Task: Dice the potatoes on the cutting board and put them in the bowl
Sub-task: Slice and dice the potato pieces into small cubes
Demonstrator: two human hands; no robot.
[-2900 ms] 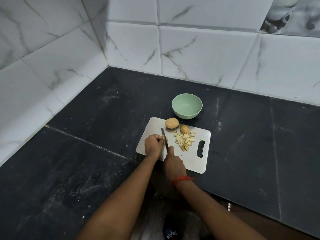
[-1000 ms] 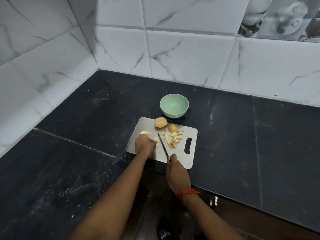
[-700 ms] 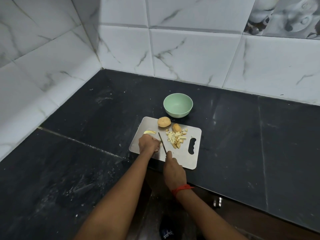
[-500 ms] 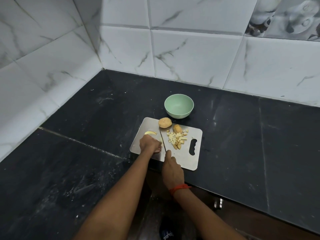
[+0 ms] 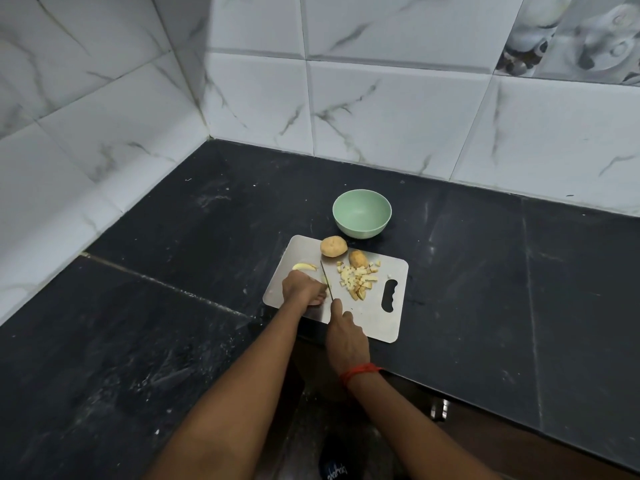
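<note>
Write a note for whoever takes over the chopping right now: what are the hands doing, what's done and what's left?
Left hand holds a potato piece down on the cutting board.
Right hand grips the knife, its blade right beside the left hand.
Done: a pile of cubes lies on the board.
Left: finish this piece, then dice the slice, the cut chunk and the whole potato. Then put everything in the bowl, which sits empty behind the board.
</note>
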